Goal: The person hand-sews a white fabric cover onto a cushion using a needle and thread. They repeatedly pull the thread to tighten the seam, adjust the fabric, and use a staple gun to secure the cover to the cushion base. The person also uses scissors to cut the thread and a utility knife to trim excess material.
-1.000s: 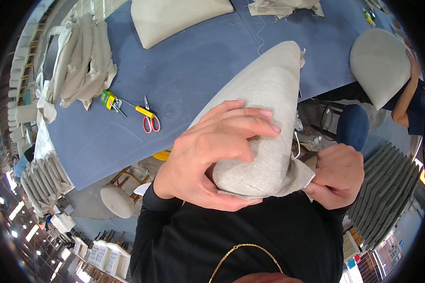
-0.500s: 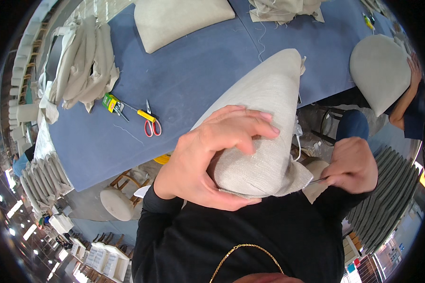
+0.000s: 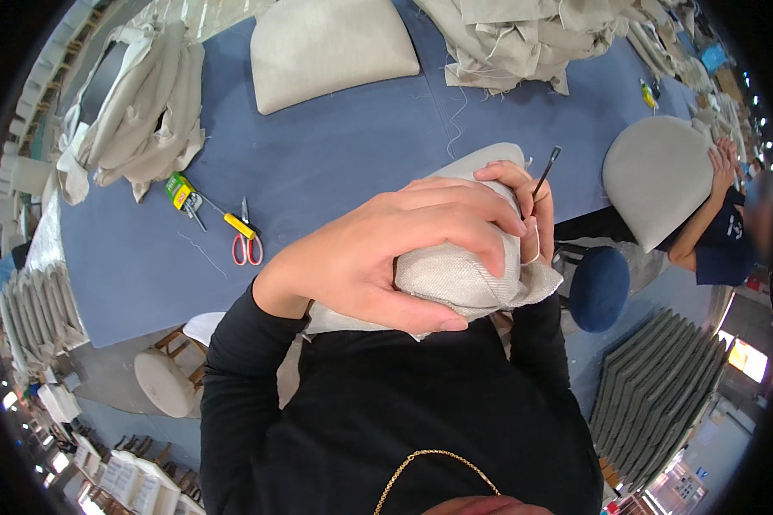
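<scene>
A beige fabric-covered seat cushion (image 3: 455, 273) is tilted up against my front, one padded corner toward me. My left hand (image 3: 378, 245) spreads over that corner, fingers on top and thumb beneath, gripping it. A loose fabric flap (image 3: 537, 285) sticks out at its right side. Beyond the cushion's right edge, my right hand (image 3: 537, 197) pinches a thin dark metal rod (image 3: 544, 178) that points upward, its tip slightly widened. White cord (image 3: 534, 245) loops just below those fingers. Part of the right hand is hidden behind the cushion and left fingertips.
On the blue table (image 3: 335, 163) lie red-handled scissors (image 3: 247, 245), a yellow-handled screwdriver (image 3: 239, 226), a green-yellow packet (image 3: 179, 190) and another cushion (image 3: 335, 56). Fabric piles (image 3: 524, 39) lie behind. At right, another person's hands (image 3: 723, 163) hold a cushion (image 3: 657, 167) near a blue stool (image 3: 599, 287).
My right hand has moved up and inward from the right, bringing the rod to the cushion's far right edge. The cushion is tilted differently, and the view has shifted.
</scene>
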`<action>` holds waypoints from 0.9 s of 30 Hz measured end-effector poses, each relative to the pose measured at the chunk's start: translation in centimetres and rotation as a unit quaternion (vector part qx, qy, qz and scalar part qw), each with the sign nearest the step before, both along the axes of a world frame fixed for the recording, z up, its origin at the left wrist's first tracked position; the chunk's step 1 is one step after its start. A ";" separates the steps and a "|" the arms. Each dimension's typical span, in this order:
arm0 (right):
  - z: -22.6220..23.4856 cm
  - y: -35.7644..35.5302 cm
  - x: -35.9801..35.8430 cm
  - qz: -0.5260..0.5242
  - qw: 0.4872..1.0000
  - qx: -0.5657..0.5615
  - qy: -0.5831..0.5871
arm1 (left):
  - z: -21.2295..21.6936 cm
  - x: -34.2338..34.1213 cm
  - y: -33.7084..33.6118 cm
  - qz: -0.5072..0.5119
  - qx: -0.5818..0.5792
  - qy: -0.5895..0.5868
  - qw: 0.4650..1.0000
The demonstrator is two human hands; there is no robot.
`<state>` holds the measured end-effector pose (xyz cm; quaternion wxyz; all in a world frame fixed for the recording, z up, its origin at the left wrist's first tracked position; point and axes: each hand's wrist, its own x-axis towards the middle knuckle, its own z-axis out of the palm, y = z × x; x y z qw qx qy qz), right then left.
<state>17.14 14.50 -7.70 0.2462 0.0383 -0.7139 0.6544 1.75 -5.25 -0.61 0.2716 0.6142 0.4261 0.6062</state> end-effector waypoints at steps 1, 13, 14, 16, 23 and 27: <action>-0.2 0.2 0.1 0.002 1.000 -0.004 -0.012 | -0.1 0.2 0.0 0.004 -0.005 -0.016 1.000; -0.6 -0.5 1.5 -0.040 0.996 -0.074 -0.036 | 0.5 1.1 0.1 0.040 -0.037 0.001 0.999; -0.4 -0.8 1.6 -0.053 0.995 -0.072 -0.038 | 0.3 1.1 0.1 0.033 -0.044 -0.008 0.998; -0.3 -1.0 1.9 -0.062 0.994 -0.073 -0.045 | -0.5 1.1 0.0 0.024 -0.066 -0.030 0.997; -0.1 -1.4 1.0 -0.058 0.997 -0.023 -0.049 | 0.9 0.8 -1.5 0.046 -0.169 -0.018 0.984; -0.1 -1.9 -0.6 -0.031 0.998 0.047 -0.013 | 0.4 0.6 -3.3 0.076 -0.146 -0.019 0.986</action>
